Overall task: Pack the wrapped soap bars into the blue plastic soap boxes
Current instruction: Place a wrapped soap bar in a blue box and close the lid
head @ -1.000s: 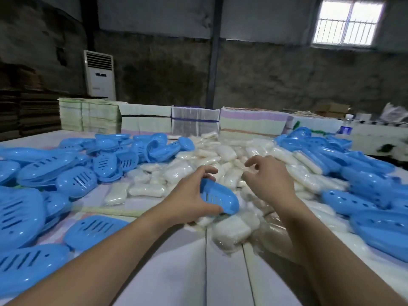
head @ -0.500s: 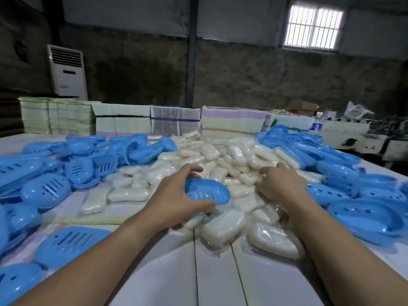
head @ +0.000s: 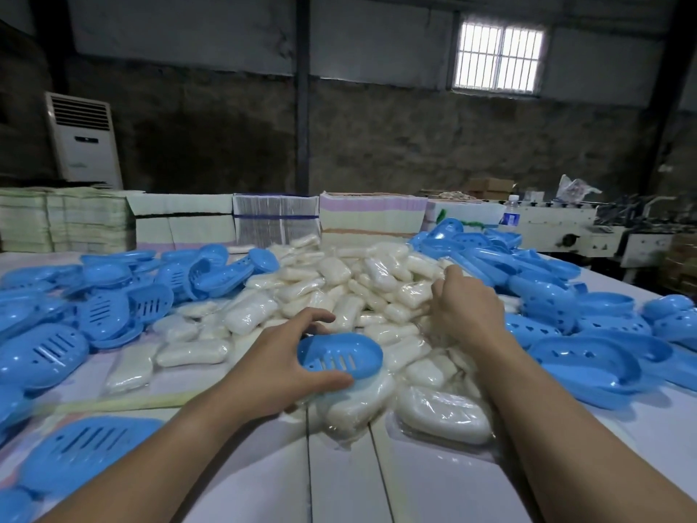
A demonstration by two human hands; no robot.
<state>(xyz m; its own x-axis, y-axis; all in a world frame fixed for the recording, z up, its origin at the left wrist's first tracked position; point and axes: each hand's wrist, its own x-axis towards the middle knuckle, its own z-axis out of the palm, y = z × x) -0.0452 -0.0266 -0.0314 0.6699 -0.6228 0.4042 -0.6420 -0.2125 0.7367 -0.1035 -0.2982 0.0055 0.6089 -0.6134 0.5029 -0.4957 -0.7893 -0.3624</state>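
Blue plastic fills both flanks of the white table, loose box halves heaped left and right, with the wrapped soap bars piled down the middle between them, so either supply lies within one reach. The person's left hand holds one slotted blue box half low over the near edge of the pile, thumb curled under its near rim and fingers arched over the far rim, hollow side up and likely kept ready to receive a bar. The right hand is sunk knuckles-up into the bars further back, fingers bent down among the wrappers; whether they have closed on a bar I cannot tell, since the fingertips are buried. My guess is it is picking a bar for that half. Stacked flat cartons line the far edge.
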